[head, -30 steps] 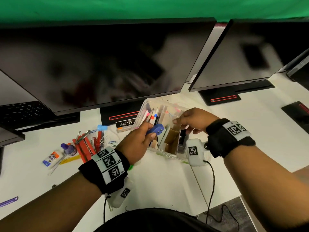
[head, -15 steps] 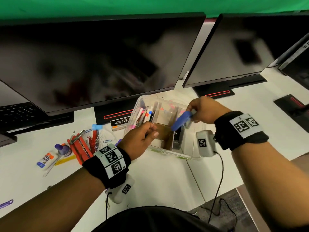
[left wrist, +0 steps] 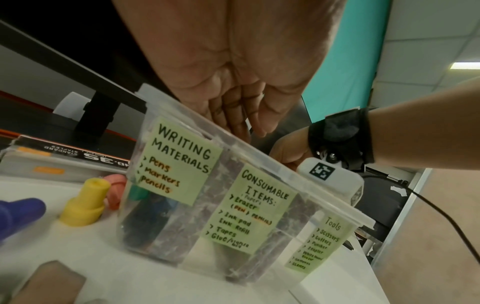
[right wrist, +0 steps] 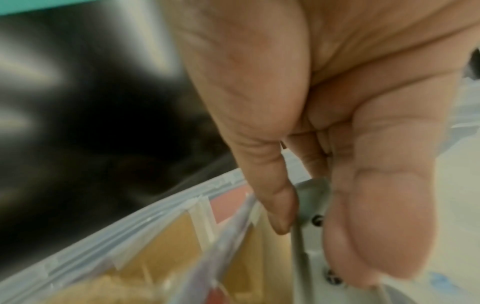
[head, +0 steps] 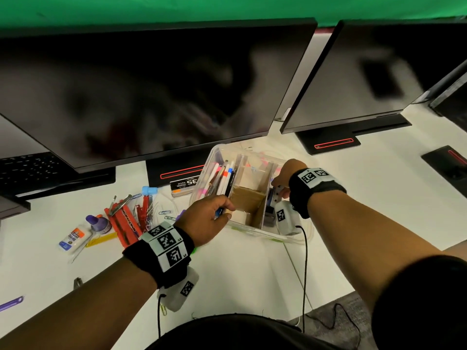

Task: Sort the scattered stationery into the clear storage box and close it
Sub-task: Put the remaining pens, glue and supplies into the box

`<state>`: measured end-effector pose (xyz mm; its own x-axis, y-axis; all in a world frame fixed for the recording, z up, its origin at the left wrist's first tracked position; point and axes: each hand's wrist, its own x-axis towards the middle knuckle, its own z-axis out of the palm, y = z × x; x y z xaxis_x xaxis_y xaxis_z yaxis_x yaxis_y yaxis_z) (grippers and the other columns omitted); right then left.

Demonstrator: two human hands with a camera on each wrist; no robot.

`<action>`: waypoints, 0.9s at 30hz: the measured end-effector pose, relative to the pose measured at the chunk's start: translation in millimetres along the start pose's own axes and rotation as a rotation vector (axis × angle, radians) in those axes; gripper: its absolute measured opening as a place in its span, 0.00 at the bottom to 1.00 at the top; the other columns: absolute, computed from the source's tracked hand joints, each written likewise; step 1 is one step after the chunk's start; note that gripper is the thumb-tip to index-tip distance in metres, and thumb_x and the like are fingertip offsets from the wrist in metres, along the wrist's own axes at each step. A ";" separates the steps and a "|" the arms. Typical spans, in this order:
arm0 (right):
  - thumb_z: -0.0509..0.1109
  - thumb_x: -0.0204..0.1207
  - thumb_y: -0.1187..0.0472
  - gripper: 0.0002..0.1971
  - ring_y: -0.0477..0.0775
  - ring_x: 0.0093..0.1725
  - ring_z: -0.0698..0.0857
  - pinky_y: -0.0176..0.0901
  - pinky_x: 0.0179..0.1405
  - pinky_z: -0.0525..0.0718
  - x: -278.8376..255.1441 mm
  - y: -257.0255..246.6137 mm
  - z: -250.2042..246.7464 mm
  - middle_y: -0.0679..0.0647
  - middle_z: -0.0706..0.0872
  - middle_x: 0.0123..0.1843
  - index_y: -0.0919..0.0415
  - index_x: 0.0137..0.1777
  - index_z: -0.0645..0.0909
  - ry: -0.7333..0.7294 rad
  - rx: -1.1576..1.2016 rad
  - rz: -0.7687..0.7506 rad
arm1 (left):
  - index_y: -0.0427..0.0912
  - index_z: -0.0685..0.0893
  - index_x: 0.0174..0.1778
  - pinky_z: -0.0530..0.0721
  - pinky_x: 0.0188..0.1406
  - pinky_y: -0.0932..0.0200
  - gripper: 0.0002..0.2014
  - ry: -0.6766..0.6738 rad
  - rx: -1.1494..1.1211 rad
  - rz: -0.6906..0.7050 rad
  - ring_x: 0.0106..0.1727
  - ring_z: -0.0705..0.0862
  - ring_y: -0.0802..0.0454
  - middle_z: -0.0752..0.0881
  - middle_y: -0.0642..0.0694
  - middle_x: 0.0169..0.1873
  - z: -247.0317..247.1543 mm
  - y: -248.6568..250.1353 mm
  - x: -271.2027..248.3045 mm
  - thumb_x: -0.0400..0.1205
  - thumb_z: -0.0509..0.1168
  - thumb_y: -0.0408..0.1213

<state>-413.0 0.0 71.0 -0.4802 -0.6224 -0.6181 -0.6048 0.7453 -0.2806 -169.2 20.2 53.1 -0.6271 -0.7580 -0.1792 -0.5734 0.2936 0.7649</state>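
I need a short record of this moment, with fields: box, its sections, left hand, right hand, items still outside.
box: clear storage box, open, no lid on it
sections: labels read Writing Materials, Consumable Items, Tools
pens: standing in the writing section
left hand: fingers at the box's near edge, beside the pens
right hand: pinches a grey metal tool, lowering it into the right section
outside: glue bottle, red cutter, staples box

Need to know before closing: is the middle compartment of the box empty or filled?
Looks empty: the middle compartment of the box shows only bare cardboard; pens fill the section beside it.
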 end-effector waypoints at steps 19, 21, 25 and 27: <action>0.69 0.75 0.63 0.12 0.61 0.40 0.88 0.52 0.41 0.89 -29.0 -22.4 -17.8 0.61 0.89 0.46 0.74 0.51 0.82 0.189 0.053 -0.064 | 0.49 0.84 0.48 0.80 0.58 0.63 0.08 0.098 -0.075 0.003 0.57 0.81 0.57 0.85 0.51 0.56 -15.4 -15.1 -7.0 0.82 0.62 0.32; 0.69 0.74 0.59 0.12 0.63 0.43 0.90 0.55 0.51 0.89 -46.0 -44.5 -15.6 0.63 0.91 0.44 0.70 0.45 0.84 0.233 -0.003 -0.151 | 0.48 0.85 0.49 0.79 0.57 0.67 0.09 0.129 -0.069 -0.009 0.56 0.79 0.59 0.84 0.53 0.55 -24.9 -21.5 -13.0 0.82 0.61 0.32; 0.68 0.75 0.54 0.15 0.64 0.46 0.88 0.49 0.51 0.86 -84.3 -92.6 14.3 0.64 0.90 0.46 0.68 0.40 0.83 0.185 -0.091 -0.416 | 0.47 0.85 0.49 0.81 0.55 0.61 0.10 0.196 -0.022 -0.097 0.51 0.83 0.54 0.84 0.53 0.50 -47.6 -51.2 -32.5 0.81 0.61 0.30; 0.69 0.74 0.57 0.10 0.62 0.51 0.86 0.40 0.46 0.78 -102.7 -111.0 39.9 0.62 0.88 0.50 0.64 0.41 0.83 0.157 -0.106 -0.542 | 0.43 0.85 0.51 0.82 0.56 0.58 0.10 0.210 0.017 -0.153 0.51 0.83 0.51 0.85 0.50 0.50 -57.7 -73.6 -44.4 0.80 0.61 0.28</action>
<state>-271.2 -9.2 136.3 -0.1675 -0.9429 -0.2878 -0.8473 0.2869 -0.4469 -68.8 -1.4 40.4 -0.4102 -0.8982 -0.1578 -0.6628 0.1747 0.7281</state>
